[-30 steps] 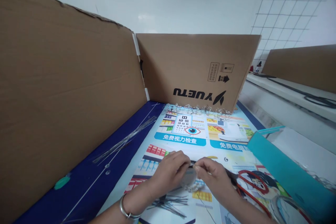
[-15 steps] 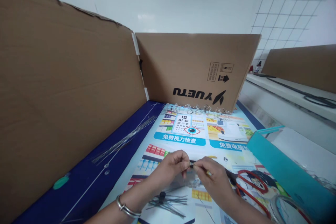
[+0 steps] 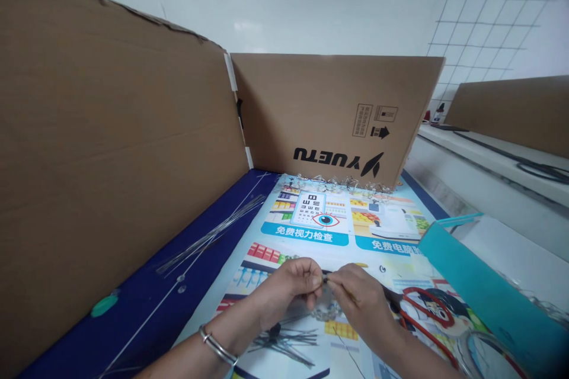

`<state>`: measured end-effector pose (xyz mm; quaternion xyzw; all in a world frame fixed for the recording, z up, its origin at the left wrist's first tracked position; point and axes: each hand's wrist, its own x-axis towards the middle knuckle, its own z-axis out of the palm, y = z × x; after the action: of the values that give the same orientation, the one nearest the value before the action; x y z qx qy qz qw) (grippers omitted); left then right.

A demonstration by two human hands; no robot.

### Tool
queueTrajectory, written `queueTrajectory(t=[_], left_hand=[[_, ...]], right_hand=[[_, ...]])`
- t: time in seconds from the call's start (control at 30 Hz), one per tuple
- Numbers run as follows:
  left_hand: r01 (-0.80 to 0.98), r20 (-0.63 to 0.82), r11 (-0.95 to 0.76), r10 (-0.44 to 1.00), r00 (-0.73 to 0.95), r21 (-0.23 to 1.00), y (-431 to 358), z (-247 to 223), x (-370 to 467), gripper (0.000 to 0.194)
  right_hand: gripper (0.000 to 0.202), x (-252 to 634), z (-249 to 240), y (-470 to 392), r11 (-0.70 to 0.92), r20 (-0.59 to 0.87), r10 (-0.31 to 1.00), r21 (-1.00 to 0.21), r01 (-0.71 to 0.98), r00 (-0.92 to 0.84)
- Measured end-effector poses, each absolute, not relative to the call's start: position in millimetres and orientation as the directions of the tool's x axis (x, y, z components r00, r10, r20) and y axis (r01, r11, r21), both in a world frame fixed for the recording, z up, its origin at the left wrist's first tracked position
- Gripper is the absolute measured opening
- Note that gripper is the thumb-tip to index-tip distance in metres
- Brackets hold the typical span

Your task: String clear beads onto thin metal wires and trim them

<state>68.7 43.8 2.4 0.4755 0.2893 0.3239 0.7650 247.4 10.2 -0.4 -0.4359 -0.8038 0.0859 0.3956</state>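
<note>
Above the printed sheet [image 3: 275, 249], my left hand [image 3: 296, 284] pinches a small dark piece [image 3: 325, 279] between thumb and forefinger. My right hand [image 3: 355, 290] meets it from the right, its fingers closed on the same piece; its exact shape is too small to tell. Just under the fingertips hangs a clear beaded loop [image 3: 326, 308], partly hidden by the hands. A bundle of short wires [image 3: 288, 343] with a dark middle lies beneath my left wrist. Red-handled scissors [image 3: 427, 337] rest right of my right hand, partly covered by it.
Long thin wires [image 3: 213, 237] lie on the blue surface at left. Cardboard panels [image 3: 329, 112] stand behind and at left. Clear beaded pieces [image 3: 338, 183] line the back panel's foot. A teal box [image 3: 484, 284] stands at right, and a roll [image 3: 484, 355] sits near the front edge.
Both hands stay together at nearly the same spot. My left forearm has shifted slightly left and down, and more of the beaded loop shows below the fingers.
</note>
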Motion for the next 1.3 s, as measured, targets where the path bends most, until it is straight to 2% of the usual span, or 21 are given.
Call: queueTrajectory(t=[0.43,0.7,0.8,0.97,1.1,1.17,1.3], left_hand=[[-0.313,-0.243,0.583,0.682,0.690,0.750,39.1,3.1,70.8,0.014],[-0.297,-0.240,0.571,0.681,0.692,0.765,43.2,1.7,69.3,0.011],[-0.273,-0.243,0.534,0.705,0.667,0.800,45.3,2.2,66.3,0.008],[-0.185,-0.198,0.358,0.798,0.570,0.915,47.9,6.0,64.1,0.007],[-0.005,-0.044,0.054,0.870,0.490,0.999,48.2,7.1,66.3,0.010],[0.135,0.062,-0.140,0.883,0.465,0.981,46.7,7.9,67.2,0.011],[0.329,0.255,-0.435,0.846,0.469,0.838,43.3,12.4,66.3,0.022]], right_hand=[[0.016,249.2,0.0,8.1,0.671,0.684,0.623,-0.220,0.708,-0.378],[0.018,250.3,-5.3,8.4,0.664,0.691,0.587,-0.114,0.739,-0.421],[0.022,250.0,-7.9,8.2,0.664,0.676,0.598,-0.117,0.739,-0.430],[0.023,248.7,-11.7,10.1,0.632,0.628,0.685,-0.259,0.730,-0.370],[0.023,248.3,-13.2,12.4,0.577,0.553,0.768,-0.382,0.721,-0.321],[0.022,248.0,-12.8,13.0,0.554,0.528,0.796,-0.438,0.709,-0.296],[0.022,246.7,-13.6,12.5,0.527,0.507,0.823,-0.512,0.679,-0.257]])
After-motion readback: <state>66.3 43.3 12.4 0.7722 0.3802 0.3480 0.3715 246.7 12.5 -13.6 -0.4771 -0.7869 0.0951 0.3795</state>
